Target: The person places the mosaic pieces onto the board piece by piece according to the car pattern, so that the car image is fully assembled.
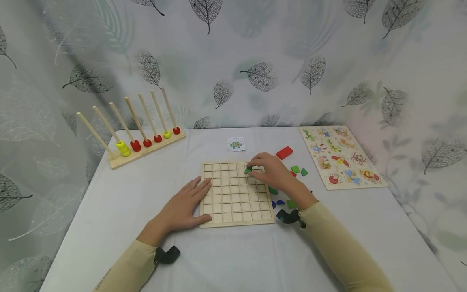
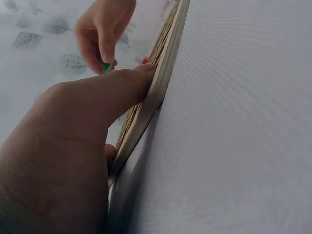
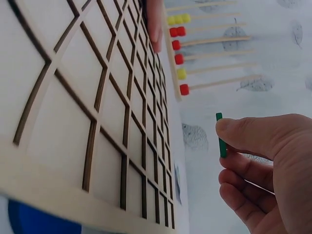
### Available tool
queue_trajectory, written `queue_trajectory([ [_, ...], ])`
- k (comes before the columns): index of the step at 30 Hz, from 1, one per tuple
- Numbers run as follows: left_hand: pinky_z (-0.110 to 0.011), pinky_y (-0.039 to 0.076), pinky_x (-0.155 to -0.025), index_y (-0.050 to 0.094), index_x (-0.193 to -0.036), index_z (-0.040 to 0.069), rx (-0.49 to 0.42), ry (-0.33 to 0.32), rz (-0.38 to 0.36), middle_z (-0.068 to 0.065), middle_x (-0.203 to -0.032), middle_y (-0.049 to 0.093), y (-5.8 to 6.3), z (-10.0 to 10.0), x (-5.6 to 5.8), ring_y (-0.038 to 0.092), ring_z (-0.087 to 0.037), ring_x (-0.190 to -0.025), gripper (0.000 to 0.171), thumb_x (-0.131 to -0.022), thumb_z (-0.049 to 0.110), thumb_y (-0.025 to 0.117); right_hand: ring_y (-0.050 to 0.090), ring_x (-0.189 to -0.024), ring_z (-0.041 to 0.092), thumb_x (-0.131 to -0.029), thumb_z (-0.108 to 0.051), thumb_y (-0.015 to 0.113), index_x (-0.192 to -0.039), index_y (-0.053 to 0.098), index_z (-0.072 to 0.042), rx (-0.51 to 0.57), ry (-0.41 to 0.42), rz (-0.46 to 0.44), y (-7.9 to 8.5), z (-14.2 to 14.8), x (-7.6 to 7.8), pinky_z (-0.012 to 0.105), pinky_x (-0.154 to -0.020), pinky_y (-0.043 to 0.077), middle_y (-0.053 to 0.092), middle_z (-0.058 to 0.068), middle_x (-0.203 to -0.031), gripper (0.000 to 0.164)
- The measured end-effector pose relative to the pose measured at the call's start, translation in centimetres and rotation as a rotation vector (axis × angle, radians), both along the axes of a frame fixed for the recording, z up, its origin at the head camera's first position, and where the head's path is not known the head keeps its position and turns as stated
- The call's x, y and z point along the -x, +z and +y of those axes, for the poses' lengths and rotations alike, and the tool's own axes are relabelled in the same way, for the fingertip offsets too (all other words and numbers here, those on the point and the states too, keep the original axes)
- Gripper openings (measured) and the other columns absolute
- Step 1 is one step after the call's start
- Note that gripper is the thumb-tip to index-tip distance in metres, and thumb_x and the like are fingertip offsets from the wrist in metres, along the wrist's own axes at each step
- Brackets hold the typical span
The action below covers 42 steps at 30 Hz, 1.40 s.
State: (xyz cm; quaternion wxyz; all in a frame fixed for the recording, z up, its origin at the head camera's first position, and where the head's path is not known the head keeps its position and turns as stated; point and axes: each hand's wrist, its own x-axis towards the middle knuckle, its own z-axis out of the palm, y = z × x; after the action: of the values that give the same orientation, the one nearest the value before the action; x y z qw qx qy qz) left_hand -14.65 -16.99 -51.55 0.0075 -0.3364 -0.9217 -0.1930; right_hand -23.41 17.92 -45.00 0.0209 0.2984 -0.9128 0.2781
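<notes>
A wooden grid board [image 1: 237,224] lies in the middle of the table, its square cells bare. My left hand [image 1: 182,206] rests on the board's left edge with fingers spread; in the left wrist view its thumb [image 2: 129,80] presses on the rim. Over the board's far right corner, my right hand [image 1: 271,172] pinches a thin green tile [image 1: 248,170] between thumb and fingers. Seen edge-on in the right wrist view, the green tile [image 3: 221,139] is held above the grid, clear of it.
Right of the board lie a red block [image 1: 284,152], green pieces [image 1: 295,169] and blue half-rounds [image 1: 280,202]. A small picture card [image 1: 236,144] sits behind it. A bead-and-peg rack [image 1: 146,150] stands back left; an animal puzzle board [image 1: 343,158] lies at right.
</notes>
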Motion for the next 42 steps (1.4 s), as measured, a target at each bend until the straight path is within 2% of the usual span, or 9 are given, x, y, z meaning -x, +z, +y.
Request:
queue_trajectory([
  [7,-0.052,0.022,-0.131,0.033,-0.171,0.007,0.009,0.005,-0.001,-0.005,-0.178,0.028,0.2,0.0,-0.2,0.018,-0.034,-0.165,0.100,-0.097,0.068,0.063,0.065,-0.113,0.022,-0.095,-0.015,0.087,-0.114,0.083,-0.012,0.038,0.026,-0.014,0.0,-1.2,0.0,0.046,-0.096,0.061,0.073,0.001,-0.115,0.020],
  [25,-0.053,0.024,-0.130,0.036,-0.170,0.008,-0.014,0.008,0.004,-0.005,-0.177,0.031,0.2,0.0,0.0,0.020,-0.035,-0.164,0.098,-0.097,0.064,0.067,0.066,-0.114,0.022,-0.098,-0.017,0.085,-0.117,0.082,-0.011,0.018,0.129,-0.006,-0.6,-4.2,0.3,0.041,-0.097,0.057,0.074,0.003,-0.117,0.020],
  [33,-0.051,0.023,-0.131,0.033,-0.172,0.011,0.006,0.019,-0.009,0.000,-0.178,0.028,-0.3,-0.1,0.0,0.018,-0.031,-0.165,0.099,-0.097,0.067,0.065,0.066,-0.114,0.023,-0.097,-0.017,0.085,-0.118,0.083,-0.011,-0.022,0.119,0.004,-0.9,-5.4,0.0,0.042,-0.098,0.057,0.073,0.004,-0.118,0.022],
  [42,-0.051,0.023,-0.131,0.032,-0.172,0.010,-0.001,0.018,-0.021,-0.001,-0.178,0.027,-0.2,0.0,0.1,0.016,-0.031,-0.165,0.099,-0.097,0.068,0.065,0.065,-0.117,0.024,-0.098,-0.016,0.085,-0.120,0.082,-0.009,-0.027,0.110,-0.006,-1.0,-6.0,-0.3,0.043,-0.100,0.057,0.073,0.004,-0.118,0.023],
])
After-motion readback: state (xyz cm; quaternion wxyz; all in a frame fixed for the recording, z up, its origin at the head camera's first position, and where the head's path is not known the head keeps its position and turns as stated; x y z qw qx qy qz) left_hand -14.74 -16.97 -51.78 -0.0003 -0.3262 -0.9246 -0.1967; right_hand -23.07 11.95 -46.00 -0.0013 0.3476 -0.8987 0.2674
